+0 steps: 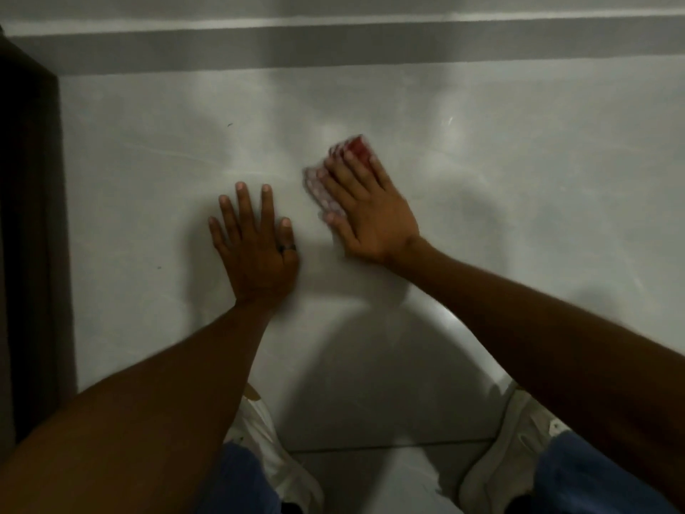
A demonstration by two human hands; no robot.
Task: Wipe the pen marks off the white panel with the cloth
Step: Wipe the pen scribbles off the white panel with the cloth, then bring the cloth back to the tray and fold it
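Observation:
The white panel (500, 202) fills most of the view. My right hand (365, 211) lies flat on it at centre, pressing down a red and white patterned cloth (357, 148) that shows beyond the fingertips and along the thumb side; hand and cloth are motion-blurred. My left hand (255, 243), with a dark ring on one finger, rests flat on the panel just left of it, fingers spread, holding nothing. Two small dark marks show on the panel at upper left (230, 124) and at far left (159, 267).
A dark brown frame or door edge (29, 217) runs down the left side. A grey band (370, 42) crosses above the panel. Below, my knees in blue jeans (237, 480) and white shoes (504, 450) stand on a tiled floor.

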